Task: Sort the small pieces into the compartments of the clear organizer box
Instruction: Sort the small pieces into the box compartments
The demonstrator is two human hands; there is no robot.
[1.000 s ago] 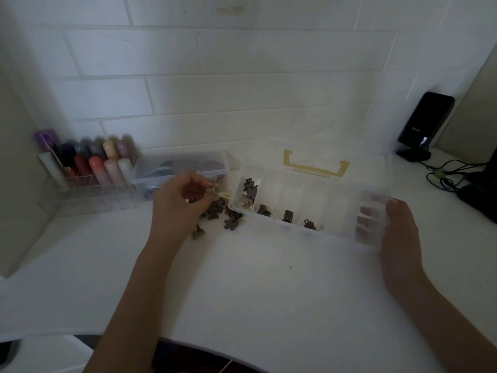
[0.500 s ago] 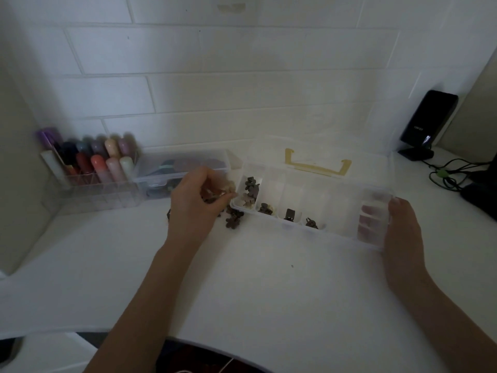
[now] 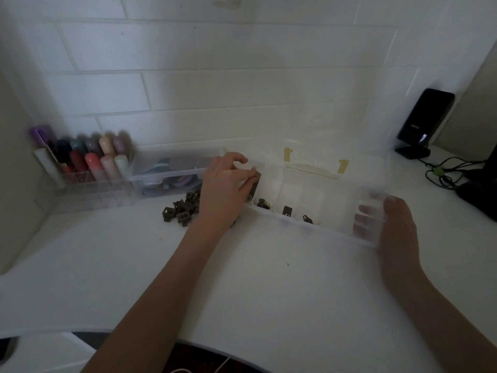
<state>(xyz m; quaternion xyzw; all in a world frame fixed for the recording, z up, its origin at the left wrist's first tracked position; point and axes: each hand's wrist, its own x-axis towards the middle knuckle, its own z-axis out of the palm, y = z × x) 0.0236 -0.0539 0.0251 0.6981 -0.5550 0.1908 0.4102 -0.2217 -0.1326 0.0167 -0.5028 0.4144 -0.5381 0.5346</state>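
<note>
**A piece held over the box's left end**

While the clear organizer box point(image 3: 317, 211) lies open on the white tabletop point(image 3: 269, 278), its lid tipped back toward the tiled wall point(image 3: 242, 90), a few dark pieces sit singly in its near compartments, at about one o'clock from the middle of the tabletop. The loose pile of small pieces point(image 3: 183, 208) waits just beside the box's left end, at roughly eleven o'clock.

The step in hand looks like a placement: the left hand point(image 3: 223, 189) is over the box's leftmost compartment with a dark piece point(image 3: 255, 184) pinched between thumb and fingertips, the other fingers point(image 3: 238, 157) curled loosely above it. I judge that the next move calls for letting that piece go inside the right compartment without knocking the dividers, then reaching back to the pile at nine o'clock from the box.

The right hand point(image 3: 392, 227) grips the box's right end, thumb along the near outside wall and fingers wrapped round into the end compartment, where they show through the clear plastic. It seems to be steadying the box.

Further out, a second clear case point(image 3: 172, 168) of flat coloured items stands behind the pile, and at ten o'clock a clear rack of coloured tubes point(image 3: 88, 157). At two o'clock a black device point(image 3: 422, 119) leans on its stand, cables point(image 3: 446, 170) trailing beside it.
</note>
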